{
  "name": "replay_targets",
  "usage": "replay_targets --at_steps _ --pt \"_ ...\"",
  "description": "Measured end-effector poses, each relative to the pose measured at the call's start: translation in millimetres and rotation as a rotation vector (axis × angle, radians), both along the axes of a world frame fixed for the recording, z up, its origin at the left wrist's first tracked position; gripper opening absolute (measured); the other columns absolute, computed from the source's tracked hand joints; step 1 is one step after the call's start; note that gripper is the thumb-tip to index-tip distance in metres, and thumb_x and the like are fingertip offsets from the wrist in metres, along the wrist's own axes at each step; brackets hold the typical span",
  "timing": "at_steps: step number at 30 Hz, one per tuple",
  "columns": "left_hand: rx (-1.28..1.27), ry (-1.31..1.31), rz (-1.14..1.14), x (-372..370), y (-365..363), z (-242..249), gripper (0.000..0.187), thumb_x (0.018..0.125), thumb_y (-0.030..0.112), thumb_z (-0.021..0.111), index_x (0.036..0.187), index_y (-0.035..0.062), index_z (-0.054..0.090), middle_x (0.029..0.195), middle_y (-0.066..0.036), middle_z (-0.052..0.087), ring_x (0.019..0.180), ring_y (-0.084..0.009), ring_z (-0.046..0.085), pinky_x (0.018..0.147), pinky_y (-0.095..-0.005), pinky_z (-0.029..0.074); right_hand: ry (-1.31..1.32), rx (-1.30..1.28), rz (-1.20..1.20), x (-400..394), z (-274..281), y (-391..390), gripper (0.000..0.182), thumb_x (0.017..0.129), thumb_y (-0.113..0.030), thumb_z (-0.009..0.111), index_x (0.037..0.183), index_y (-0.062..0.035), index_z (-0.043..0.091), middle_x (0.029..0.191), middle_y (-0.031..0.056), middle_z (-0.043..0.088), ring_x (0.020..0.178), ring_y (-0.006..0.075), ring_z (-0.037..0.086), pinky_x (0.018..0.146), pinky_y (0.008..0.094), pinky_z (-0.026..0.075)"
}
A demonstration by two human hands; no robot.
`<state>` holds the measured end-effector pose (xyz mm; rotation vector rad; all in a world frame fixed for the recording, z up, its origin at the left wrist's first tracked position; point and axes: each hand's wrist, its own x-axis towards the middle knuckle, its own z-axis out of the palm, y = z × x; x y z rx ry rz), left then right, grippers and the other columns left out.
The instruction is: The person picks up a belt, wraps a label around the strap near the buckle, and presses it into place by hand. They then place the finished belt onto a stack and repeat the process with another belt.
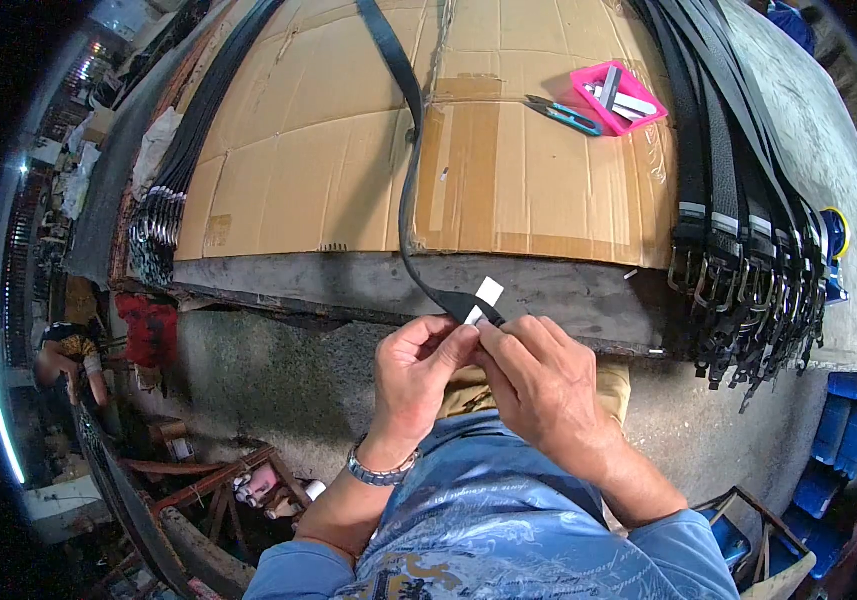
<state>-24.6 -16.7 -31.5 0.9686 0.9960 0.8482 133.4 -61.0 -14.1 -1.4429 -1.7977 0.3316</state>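
A black strap (408, 190) runs down over the cardboard to my hands at the table's front edge. My left hand (416, 370) pinches the strap's near end from the left, thumb and fingers pressed together. From the right, my right hand (543, 375) is closed on the same end, its fingertips touching those of the left. A white strip (488, 291) sticks up from between the fingertips, lying across the strap. The fingers hide the very end of the strap.
Belts with buckles hang at the right (723, 230) and left (158, 215) edges. On the cardboard (318, 130) are a pink tray (648, 118) of strips and blue-handled snips (570, 117). A co-worker (73, 355) is at the far left.
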Motion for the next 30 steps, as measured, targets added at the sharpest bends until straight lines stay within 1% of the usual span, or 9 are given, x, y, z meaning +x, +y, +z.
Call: replay_targets --at_steps 5,7,8,10,12,14,15,21,30 --pt "-0.003 0.041 0.026 0 2 1 0.015 0.093 0.013 0.065 0.090 -0.0021 0.065 0.081 -0.001 0.066 0.073 -0.0046 0.059 0.066 -0.0193 0.049 0.035 -0.048 0.020 2 10 -1 0.024 0.077 -0.004 0.067 0.100 -0.0009 0.062 0.079 0.0094 0.054 0.068 0.0273 0.056 0.059 0.0370 0.047" --pt "0.054 0.096 0.047 0 2 4 0.017 0.093 0.015 0.065 0.089 -0.0013 0.065 0.078 0.002 0.062 0.071 -0.0029 0.055 0.063 -0.0177 0.045 0.299 -0.136 0.040 9 13 -4 0.014 0.082 -0.006 0.067 0.095 -0.0013 0.065 0.077 0.0109 0.057 0.067 0.0270 0.058 0.059 0.0359 0.047" --pt "0.055 0.097 0.058 -1 3 5 0.017 0.093 0.015 0.065 0.089 -0.0013 0.065 0.078 0.002 0.062 0.071 -0.0029 0.055 0.063 -0.0177 0.045 0.299 -0.136 0.051 13 12 -3 0.014 0.082 -0.006 0.067 0.095 -0.0013 0.065 0.077 0.0109 0.057 0.067 0.0270 0.058 0.059 0.0359 0.047" --pt "0.069 0.121 0.045 -2 4 7 0.019 0.093 0.017 0.065 0.089 -0.0007 0.064 0.077 0.003 0.061 0.069 -0.0019 0.051 0.061 -0.0167 0.041 0.389 -0.252 -0.089 24 11 -1 0.011 0.085 -0.007 0.066 0.094 -0.0013 0.066 0.074 0.0126 0.058 0.065 0.0275 0.059 0.060 0.0353 0.047" --pt "0.062 0.132 0.035 -1 3 8 0.019 0.093 0.018 0.065 0.089 -0.0007 0.064 0.077 0.003 0.060 0.069 -0.0017 0.051 0.061 -0.0167 0.041 0.397 -0.308 -0.123 29 7 4 0.015 0.087 -0.012 0.066 0.096 -0.0004 0.065 0.075 0.0128 0.059 0.066 0.0243 0.059 0.061 0.0342 0.047" --pt "0.055 0.144 0.016 0 2 8 0.020 0.093 0.019 0.065 0.090 -0.0007 0.064 0.076 0.004 0.060 0.068 -0.0016 0.051 0.061 -0.0167 0.041 0.607 -0.455 -0.122 29 4 9 0.019 0.090 -0.017 0.065 0.097 0.0009 0.065 0.078 0.0128 0.062 0.069 0.0208 0.060 0.062 0.0324 0.047" --pt "0.057 0.137 0.001 -1 2 7 0.020 0.093 0.019 0.065 0.090 -0.0007 0.064 0.076 0.004 0.060 0.068 -0.0014 0.051 0.060 -0.0166 0.041 0.674 -0.463 -0.094 28 -4 11 0.024 0.092 -0.021 0.063 0.096 0.0021 0.064 0.078 0.0104 0.064 0.070 0.0141 0.058 0.062 0.0296 0.047" --pt "0.036 0.108 0.025 2 1 12 0.019 0.094 0.018 0.064 0.092 -0.0005 0.064 0.076 0.003 0.060 0.068 -0.0011 0.050 0.059 -0.0164 0.041 0.934 -0.578 0.033 27 -13 14 0.018 0.093 -0.017 0.063 0.090 0.0010 0.063 0.075 -0.0008 0.060 0.071 0.0044 0.052 0.061 0.0228 0.044" --pt "-0.003 0.043 0.073 9 -4 12 0.018 0.094 0.018 0.064 0.096 -0.0006 0.064 0.080 0.003 0.062 0.069 -0.0008 0.051 0.060 -0.0165 0.041 1.007 -0.593 0.052 31 -11 6 0.014 0.093 -0.012 0.063 0.085 -0.0005 0.063 0.071 -0.0046 0.058 0.067 0.0020 0.049 0.058 0.0209 0.041"
